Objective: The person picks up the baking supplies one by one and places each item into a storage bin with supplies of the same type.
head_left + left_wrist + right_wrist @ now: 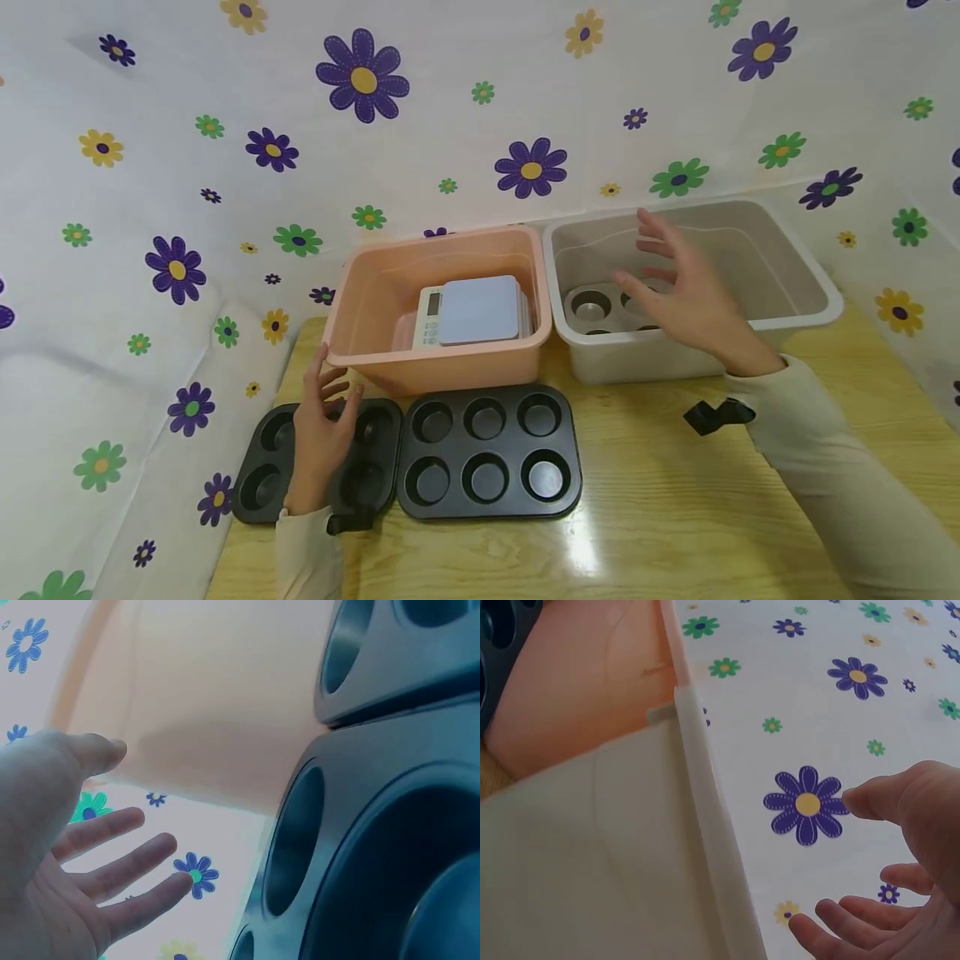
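My left hand (322, 429) hangs above the left dark muffin pan (387, 452), fingers spread and bent slightly, holding nothing. Its fingertips are close to the front left corner of the peach bin (442, 367). Beside that pan lies a second dark muffin pan (457, 452) with six cups. Over the grey bin (637, 360) my right hand (690, 304) is raised with its thumb apart from the fingers and nothing in it. Below it in the bin sits a light beige muffin pan (612, 302), partly hidden by the hand and the front rim.
Inside the peach bin is a white kitchen scale (478, 310) with a display, on top of other flat pieces. Both bins stand side by side at the back of the wooden table (652, 483), against a flower-printed cloth (442, 108).
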`<state>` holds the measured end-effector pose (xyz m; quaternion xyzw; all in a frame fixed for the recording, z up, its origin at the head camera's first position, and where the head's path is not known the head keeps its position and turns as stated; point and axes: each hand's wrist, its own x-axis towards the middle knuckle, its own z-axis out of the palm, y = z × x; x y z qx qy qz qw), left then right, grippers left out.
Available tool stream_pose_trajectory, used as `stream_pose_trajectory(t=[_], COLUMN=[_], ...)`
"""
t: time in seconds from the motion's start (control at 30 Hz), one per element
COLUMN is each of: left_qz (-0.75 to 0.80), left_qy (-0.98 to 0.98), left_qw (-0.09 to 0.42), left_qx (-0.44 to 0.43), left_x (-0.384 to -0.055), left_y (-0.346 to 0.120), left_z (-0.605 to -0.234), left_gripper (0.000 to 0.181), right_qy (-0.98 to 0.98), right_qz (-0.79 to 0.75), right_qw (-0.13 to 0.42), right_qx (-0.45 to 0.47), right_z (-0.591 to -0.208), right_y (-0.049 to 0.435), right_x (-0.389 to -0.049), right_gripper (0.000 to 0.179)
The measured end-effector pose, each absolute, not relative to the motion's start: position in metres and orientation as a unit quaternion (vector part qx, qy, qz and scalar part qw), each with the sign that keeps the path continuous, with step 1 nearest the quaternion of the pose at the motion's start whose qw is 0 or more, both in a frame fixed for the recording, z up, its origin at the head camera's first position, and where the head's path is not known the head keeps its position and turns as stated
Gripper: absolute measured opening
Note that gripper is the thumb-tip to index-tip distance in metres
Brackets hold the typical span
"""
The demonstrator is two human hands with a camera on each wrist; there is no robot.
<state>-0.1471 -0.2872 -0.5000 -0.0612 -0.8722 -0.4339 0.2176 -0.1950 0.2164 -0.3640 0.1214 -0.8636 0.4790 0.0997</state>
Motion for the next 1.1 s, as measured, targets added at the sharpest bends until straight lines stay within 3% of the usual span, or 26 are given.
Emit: stream_pose_trajectory(t=[0.2,0.5,0.83,1.1], left_qz=[-0.402,-0.351,-0.33,-0.309], left_qy=[-0.889,-0.901,-0.906,-0.912], left_qw=[0.218,0.253,0.256,0.255], left_qx=[-0.021,0.013,0.064,0.087], left_x=[-0.133,-0.113,-0.091,-0.079], left_y=[-0.3,-0.332,-0.353,-0.365], left_z=[-0.493,-0.498,-0.499,-0.506], left_gripper=[0.08,0.041,0.035,0.033], right_qy=[-0.857,-0.876,-0.883,-0.895], right_qz=[0.481,0.456,0.426,0.406], right_qw=[0.127,0.124,0.179,0.177], right_qx=[0.136,0.101,0.08,0.044], right_z=[-0.368,-0.372,-0.38,-0.385], right_y=[0.24,0.274,0.302,0.318], right_x=[-0.188,-0.173,-0.159,-0.15], right_gripper=[0.084,0.086,0.082,0.081])
